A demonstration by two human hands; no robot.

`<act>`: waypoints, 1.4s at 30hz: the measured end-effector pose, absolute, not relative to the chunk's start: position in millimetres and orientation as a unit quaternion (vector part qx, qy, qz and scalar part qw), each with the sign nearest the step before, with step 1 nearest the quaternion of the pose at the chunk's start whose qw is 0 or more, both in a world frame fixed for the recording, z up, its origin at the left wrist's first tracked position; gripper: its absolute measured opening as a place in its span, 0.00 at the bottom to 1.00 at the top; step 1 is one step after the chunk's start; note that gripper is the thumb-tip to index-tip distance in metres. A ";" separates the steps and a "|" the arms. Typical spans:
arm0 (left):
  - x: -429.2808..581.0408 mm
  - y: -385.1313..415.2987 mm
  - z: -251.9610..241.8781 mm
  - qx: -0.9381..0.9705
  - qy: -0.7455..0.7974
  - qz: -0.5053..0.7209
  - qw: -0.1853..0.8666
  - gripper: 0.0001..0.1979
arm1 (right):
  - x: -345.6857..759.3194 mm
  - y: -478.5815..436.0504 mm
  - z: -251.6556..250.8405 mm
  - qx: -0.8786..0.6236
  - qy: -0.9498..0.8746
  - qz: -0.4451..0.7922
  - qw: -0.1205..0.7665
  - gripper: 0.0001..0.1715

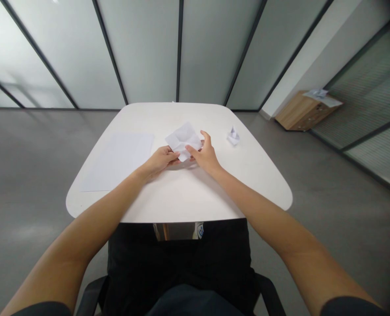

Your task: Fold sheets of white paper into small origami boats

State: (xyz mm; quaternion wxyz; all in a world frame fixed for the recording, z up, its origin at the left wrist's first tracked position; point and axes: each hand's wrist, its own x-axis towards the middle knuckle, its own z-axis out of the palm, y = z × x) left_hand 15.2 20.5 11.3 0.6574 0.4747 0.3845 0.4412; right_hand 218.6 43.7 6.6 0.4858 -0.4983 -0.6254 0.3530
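A creased square of white paper (183, 137) is held a little above the middle of the table, one corner pointing away from me. My left hand (163, 159) pinches its near left edge between thumb and fingers. On the near right side, my right hand (206, 154) grips the paper with the thumb on top, while the index finger is raised and bent. The fingers beneath the paper are partly hidden. To the right of my right hand, a small folded white paper piece (233, 137) stands on the table.
Flat white sheets (119, 160) lie on the left of the white table (181, 202). A wooden cabinet (305, 112) with papers on top stands on the floor at the far right. Frosted glass panels (148, 52) rise behind the table. Chair armrests (269, 294) flank my legs.
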 end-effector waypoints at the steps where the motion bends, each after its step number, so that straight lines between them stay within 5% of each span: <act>1: 14.7 20.8 11.1 0.477 0.386 0.442 0.655 0.18 | 219.2 44.7 6.8 -0.490 -0.604 0.390 0.493 0.48; 8: 11.6 18.8 15.0 0.464 0.404 0.436 0.657 0.18 | 225.7 51.1 10.5 -0.463 -0.561 0.481 0.489 0.15; 20: -5.3 28.9 10.6 0.544 0.490 0.440 0.520 0.29 | 232.3 49.6 12.3 -0.488 -0.570 0.497 0.436 0.11; 29: -15.3 27.9 12.7 0.766 0.542 0.283 0.198 0.30 | 242.7 47.8 14.2 -0.570 -0.751 0.207 0.262 0.19; 35: -18.6 35.8 3.7 0.852 0.453 0.245 0.098 0.13 | 241.2 44.5 10.5 -0.549 -0.795 0.115 0.230 0.33; 42: -32.3 39.8 9.7 0.868 0.430 0.194 0.153 0.16 | 252.6 53.3 10.0 -0.462 -0.861 0.106 0.185 0.10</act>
